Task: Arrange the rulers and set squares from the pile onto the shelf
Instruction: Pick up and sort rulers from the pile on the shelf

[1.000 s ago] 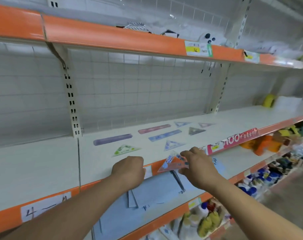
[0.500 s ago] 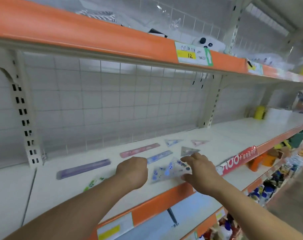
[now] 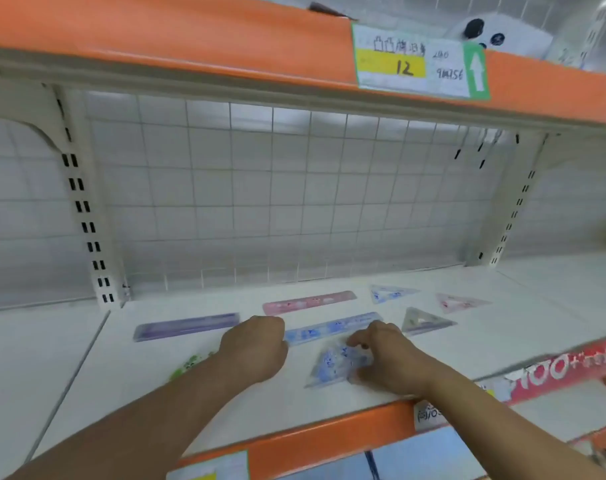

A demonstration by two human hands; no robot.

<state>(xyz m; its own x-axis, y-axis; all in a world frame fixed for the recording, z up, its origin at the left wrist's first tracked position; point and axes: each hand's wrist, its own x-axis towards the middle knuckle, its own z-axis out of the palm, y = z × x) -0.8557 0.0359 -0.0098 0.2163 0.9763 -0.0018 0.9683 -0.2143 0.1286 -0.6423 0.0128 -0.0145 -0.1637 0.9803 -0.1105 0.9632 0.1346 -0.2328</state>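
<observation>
On the white shelf (image 3: 149,393), near the front edge: right hand (image 3: 389,358) has its fingers curled down onto a blue-print set square (image 3: 334,367) and grips its right end. The piece lies low on the board; too blurred to tell if it's fully flat. Left hand (image 3: 256,348) is a closed fist with nothing visible in it, at 9 o'clock of that set square and apart from it. Blue ruler (image 3: 329,329) runs behind both hands at 12 o'clock, with the pink ruler (image 3: 308,302) further back. Purple ruler (image 3: 187,326) is at 10 o'clock of the left hand. Green set square (image 3: 189,365) is at 8 o'clock, partly behind the forearm. Grey set square (image 3: 424,320) is at 2 o'clock of the right hand, and behind it are a pale blue set square (image 3: 389,293) and a pink set square (image 3: 460,302). All pieces lie spaced apart. Wire grid (image 3: 260,202) backs the bay. Orange upper shelf edge (image 3: 190,36) carries a price tag (image 3: 415,64) marked 12. Red strip (image 3: 564,368) is at 3 o'clock on the front lip.
</observation>
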